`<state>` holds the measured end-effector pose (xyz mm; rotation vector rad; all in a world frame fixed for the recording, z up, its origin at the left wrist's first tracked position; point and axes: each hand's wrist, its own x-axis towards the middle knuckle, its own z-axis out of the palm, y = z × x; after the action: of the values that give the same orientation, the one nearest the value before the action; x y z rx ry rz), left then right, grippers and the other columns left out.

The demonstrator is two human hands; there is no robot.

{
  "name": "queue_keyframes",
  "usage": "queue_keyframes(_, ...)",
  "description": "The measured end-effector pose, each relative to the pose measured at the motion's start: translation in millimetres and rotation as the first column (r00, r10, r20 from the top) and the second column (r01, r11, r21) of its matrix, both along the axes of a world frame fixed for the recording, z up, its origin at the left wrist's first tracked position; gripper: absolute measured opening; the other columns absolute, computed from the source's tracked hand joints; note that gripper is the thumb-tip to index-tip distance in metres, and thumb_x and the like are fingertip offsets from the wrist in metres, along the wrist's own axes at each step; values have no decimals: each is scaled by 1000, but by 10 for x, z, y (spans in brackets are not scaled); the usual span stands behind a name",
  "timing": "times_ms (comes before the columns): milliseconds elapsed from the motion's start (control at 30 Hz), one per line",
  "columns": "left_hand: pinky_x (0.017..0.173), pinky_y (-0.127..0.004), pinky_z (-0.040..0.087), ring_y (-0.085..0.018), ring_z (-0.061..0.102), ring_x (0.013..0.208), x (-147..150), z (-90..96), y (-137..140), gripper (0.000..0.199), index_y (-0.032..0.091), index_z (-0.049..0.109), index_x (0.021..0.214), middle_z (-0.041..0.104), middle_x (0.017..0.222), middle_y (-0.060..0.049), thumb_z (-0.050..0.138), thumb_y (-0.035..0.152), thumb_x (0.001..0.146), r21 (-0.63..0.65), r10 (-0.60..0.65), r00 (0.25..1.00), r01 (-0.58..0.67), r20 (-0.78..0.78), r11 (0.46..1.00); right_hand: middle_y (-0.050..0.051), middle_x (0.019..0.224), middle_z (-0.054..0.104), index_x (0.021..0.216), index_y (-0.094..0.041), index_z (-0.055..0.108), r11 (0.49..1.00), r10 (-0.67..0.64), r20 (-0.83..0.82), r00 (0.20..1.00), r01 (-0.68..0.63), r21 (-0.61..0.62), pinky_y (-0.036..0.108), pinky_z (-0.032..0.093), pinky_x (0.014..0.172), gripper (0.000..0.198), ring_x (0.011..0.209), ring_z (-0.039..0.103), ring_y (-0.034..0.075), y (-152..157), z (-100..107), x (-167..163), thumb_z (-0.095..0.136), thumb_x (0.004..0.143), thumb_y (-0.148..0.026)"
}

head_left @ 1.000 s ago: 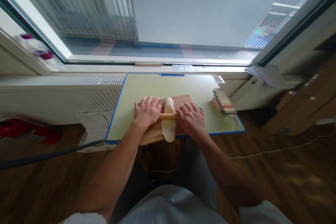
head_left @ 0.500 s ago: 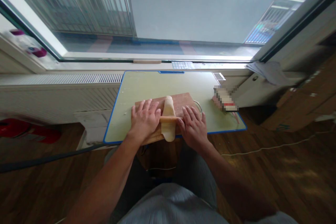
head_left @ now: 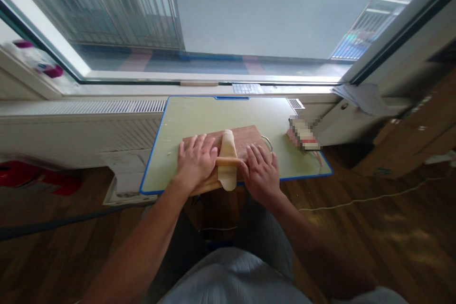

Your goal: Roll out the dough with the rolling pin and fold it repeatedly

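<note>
A thin wooden rolling pin (head_left: 228,161) lies crosswise over a long pale strip of dough (head_left: 228,144). My left hand (head_left: 196,161) rests palm down on the pin's left end, fingers stretched forward over the wooden cutting board (head_left: 246,135). On the other end lies my right hand (head_left: 261,171), also palm down, with its fingers extended. Both palms hide the ends of the pin. The dough's near end hangs past the board's front edge, and its far end reaches almost to the back edge.
The board sits on a pale green, blue-edged tabletop (head_left: 199,111) below a window. A partly pixelated pack (head_left: 302,134) lies at the right. A metal ring handle (head_left: 268,143) sticks out from the board. A red cylinder (head_left: 39,178) lies on the floor at left, cardboard boxes (head_left: 409,137) at right.
</note>
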<state>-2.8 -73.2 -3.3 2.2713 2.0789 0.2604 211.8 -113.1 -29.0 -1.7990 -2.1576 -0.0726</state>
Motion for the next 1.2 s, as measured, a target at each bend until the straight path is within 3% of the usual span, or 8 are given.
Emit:
queue_keyframes(200,132,-66,30,-33,41,161,-56,-75,-365,60,29,56,161,46,173,-6,30,49,111,47,-22,999,20,36,999,15,171,48,165,-15,48,997,60,-13,998,-59,55,55,20,133,59,161,38,31,-410,-130,38,40,115,-45)
queue_keyframes(367,132,-69,27,-34,44,160,-74,-112,-486,60,27,55,162,51,170,-8,31,48,111,98,-33,997,26,75,995,16,170,49,167,-14,44,987,92,-43,995,-86,133,54,19,133,59,162,37,31,-506,-209,46,43,115,-41)
queue_keyframes(500,132,-71,26,-36,43,160,-63,-105,-347,58,28,59,159,50,171,-8,33,47,111,83,-29,998,24,60,996,16,169,51,165,-16,47,989,82,-51,995,-75,130,58,16,133,57,160,40,32,-388,-212,32,44,115,-43)
queue_keyframes(633,130,-73,25,-37,43,159,-13,-72,-70,57,27,62,156,51,171,-10,34,46,110,77,-9,999,4,53,997,15,164,57,158,-17,58,995,16,-72,997,-9,96,65,15,132,54,157,44,35,-83,-151,-15,43,115,-46)
queue_keyframes(767,128,-75,26,-38,46,156,41,-36,154,54,27,64,154,53,169,-12,37,42,110,54,19,999,-22,47,998,14,160,61,149,-18,67,998,-43,-87,995,47,46,70,18,129,51,156,44,39,211,-69,-70,43,115,-47)
queue_keyframes(867,127,-74,29,-38,48,154,45,-30,184,54,26,65,152,55,167,-13,37,41,109,55,10,999,-13,53,998,14,159,63,148,-19,68,998,-37,-89,995,41,43,68,22,127,50,154,46,39,239,-47,-81,44,114,-48)
queue_keyframes(1067,129,-72,29,-38,46,157,-33,-103,-223,57,26,65,153,54,168,-10,33,47,111,78,-32,996,25,89,997,13,162,60,156,-21,59,995,63,-75,995,-57,76,60,21,130,51,155,47,34,-220,-66,3,45,114,-47)
queue_keyframes(1200,132,-69,26,-35,45,159,-90,-176,-583,60,27,55,162,52,169,-9,32,50,111,124,-51,991,36,122,992,14,169,52,161,-16,52,989,124,-79,989,-116,91,55,19,132,55,161,39,31,-550,-100,35,41,116,-45)
